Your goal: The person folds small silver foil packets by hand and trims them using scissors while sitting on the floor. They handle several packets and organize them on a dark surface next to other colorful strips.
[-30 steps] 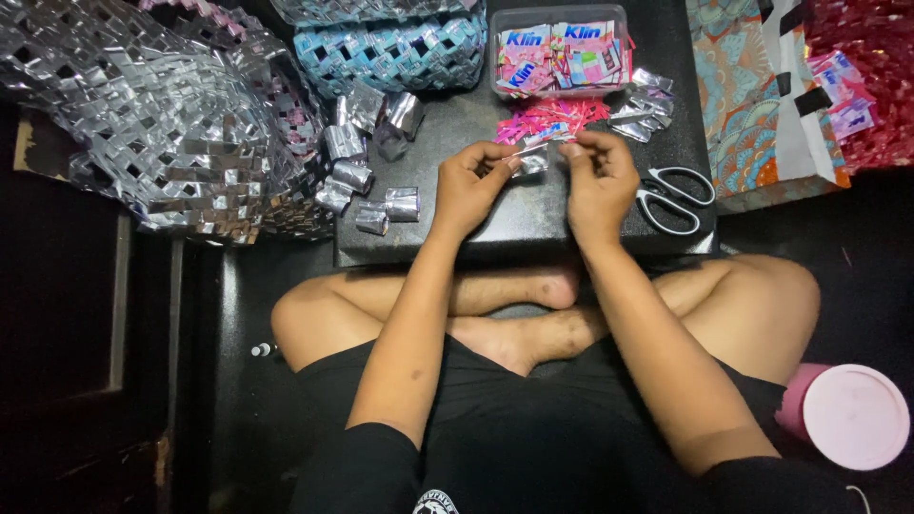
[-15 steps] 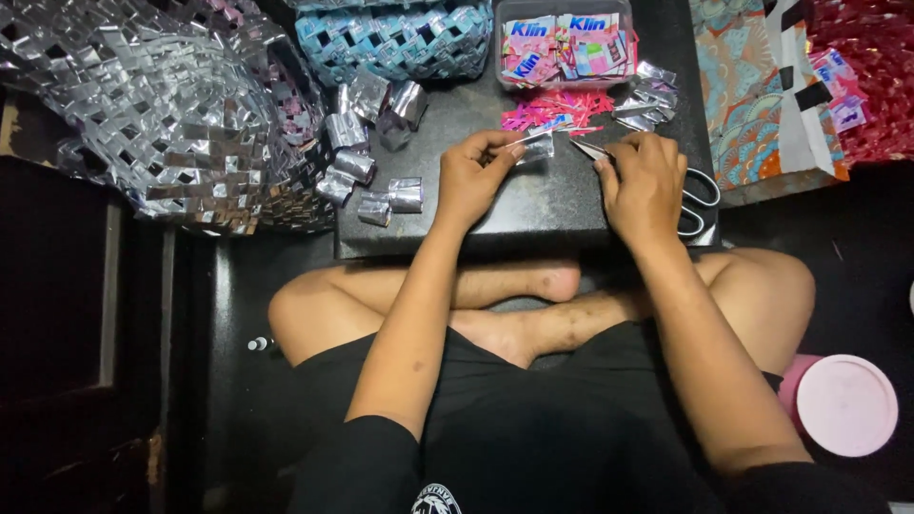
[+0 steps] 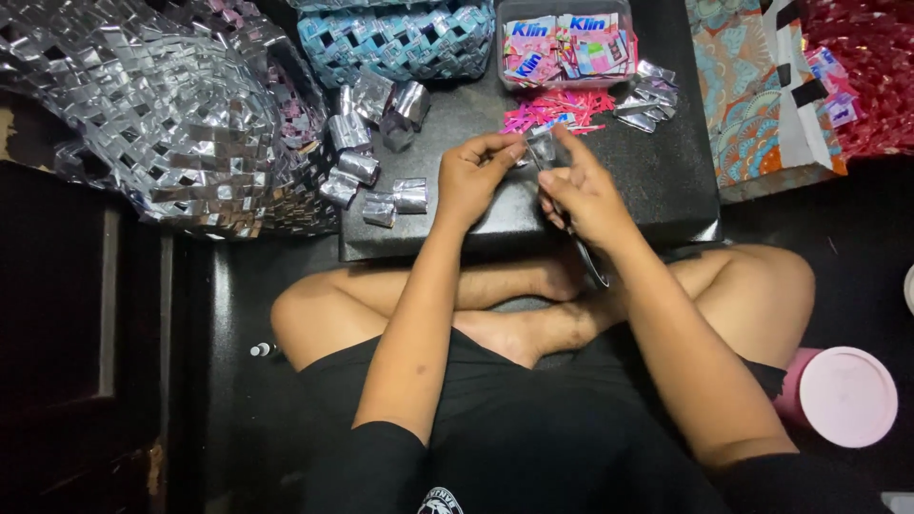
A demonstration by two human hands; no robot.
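both hands, left hand and right hand, are pinching a silver foil strip over the tabletop; strip risks tearing if fingers are overpulling

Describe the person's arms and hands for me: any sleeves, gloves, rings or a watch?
Both hands, the left hand and the right hand, are bare: no gloves, and no rings visible on the fingers. The wrists show no watch or band. Forearms are uncovered; short black sleeves begin near the upper arms.
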